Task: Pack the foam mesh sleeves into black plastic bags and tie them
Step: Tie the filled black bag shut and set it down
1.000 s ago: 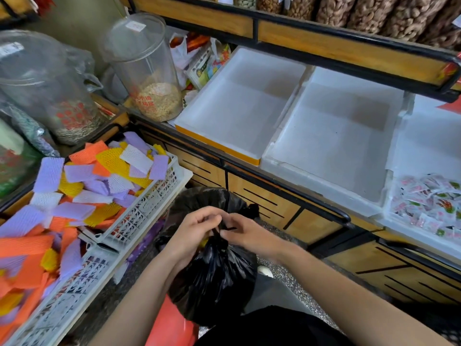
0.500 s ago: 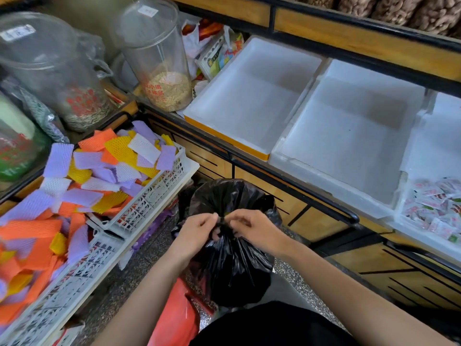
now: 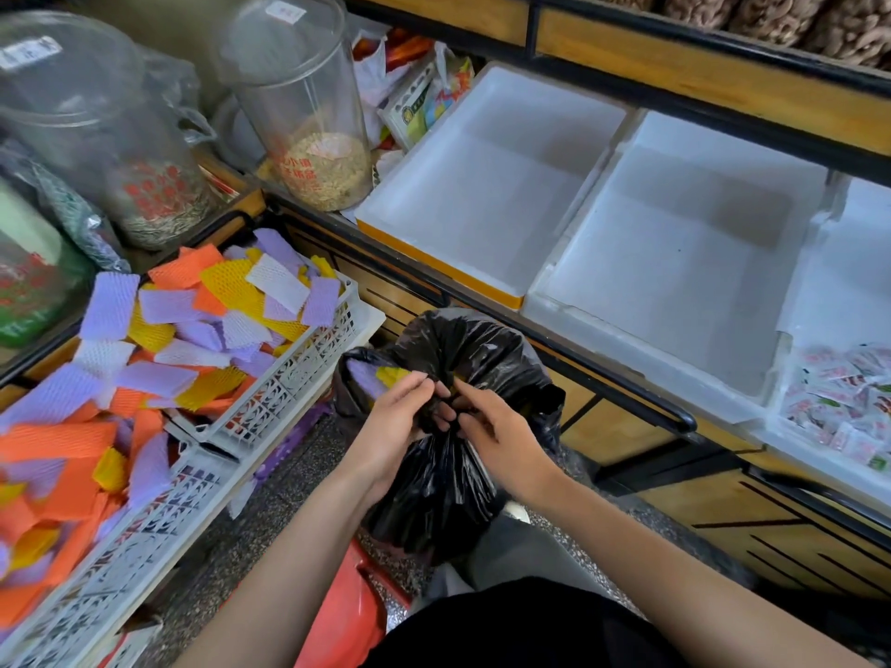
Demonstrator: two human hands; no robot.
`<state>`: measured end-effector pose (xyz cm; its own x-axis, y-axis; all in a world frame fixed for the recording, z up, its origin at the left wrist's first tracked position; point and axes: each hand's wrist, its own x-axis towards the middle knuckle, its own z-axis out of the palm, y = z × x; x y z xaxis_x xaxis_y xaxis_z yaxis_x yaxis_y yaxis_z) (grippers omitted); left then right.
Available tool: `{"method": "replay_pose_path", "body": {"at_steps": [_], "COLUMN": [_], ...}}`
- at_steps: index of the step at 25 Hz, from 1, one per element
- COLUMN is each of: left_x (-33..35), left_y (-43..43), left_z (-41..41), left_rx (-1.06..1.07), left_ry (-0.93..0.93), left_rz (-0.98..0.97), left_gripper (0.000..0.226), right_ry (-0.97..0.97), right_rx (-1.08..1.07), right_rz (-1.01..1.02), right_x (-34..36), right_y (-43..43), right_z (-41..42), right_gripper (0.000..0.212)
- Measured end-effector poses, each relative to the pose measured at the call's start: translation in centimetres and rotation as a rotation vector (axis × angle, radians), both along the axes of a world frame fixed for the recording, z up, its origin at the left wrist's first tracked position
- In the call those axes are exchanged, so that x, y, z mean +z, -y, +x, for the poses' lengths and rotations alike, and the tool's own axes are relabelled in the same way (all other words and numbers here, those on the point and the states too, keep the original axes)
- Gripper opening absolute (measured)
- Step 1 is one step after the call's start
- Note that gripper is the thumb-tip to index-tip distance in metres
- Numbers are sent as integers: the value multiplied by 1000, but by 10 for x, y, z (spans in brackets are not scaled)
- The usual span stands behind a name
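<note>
Head view.
A: What are the hands doing?
B: The left hand and right hand are still pinching the gathered neck of the crinkled black plastic bag. Their fingertips are curling in and meeting there, hiding the neck itself.
A: Anything changing since half a second ago?
B: A gap is now showing in the black plastic just above the left fingers, with purple and yellow foam mesh sleeves peeking through. That spot was closed before.
A: And around?
B: The bag is hanging between the forearms, over a red plastic thing. Just left, white slotted plastic crates are holding a loose heap of orange, purple, yellow and white sleeves. Beyond, white foam boxes are sitting on the wooden counter, a clear plastic jar of grain beside them.
</note>
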<state>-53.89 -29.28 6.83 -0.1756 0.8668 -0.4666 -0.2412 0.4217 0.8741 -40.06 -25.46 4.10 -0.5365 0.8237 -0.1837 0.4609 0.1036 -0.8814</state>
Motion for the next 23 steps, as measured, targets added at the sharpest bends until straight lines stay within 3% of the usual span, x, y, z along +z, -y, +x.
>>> {"method": "replay_pose_path", "body": {"at_steps": [7,11,14,17,19,23], "left_x": [17,20,16,7,1,-20], "left_y": [0,6,13,16,17,23], "left_z": [-13,-27,-37,-42,-49,-54], "left_rx": [-124,-236,-200,-123,-73,-214], "left_ry": [15,-92,-122,-104,-135,-726], "left_rz": [8,42,33,59,75,121], "left_gripper": [28,32,30,19,9,7], "right_ry": [-194,-136,-39,-100,-103,-11], "right_rx": [-20,7,93,146,196,228], "right_rz": [-58,-19,-113,-346,-335,-151], "right_x": [8,16,20,22,21,14], "right_y": [-2,-10,-14,-13,-12,-10], "right_z": [-22,-26,-22,-18,-12,1], "right_gripper": [24,26,26,23,24,25]}}
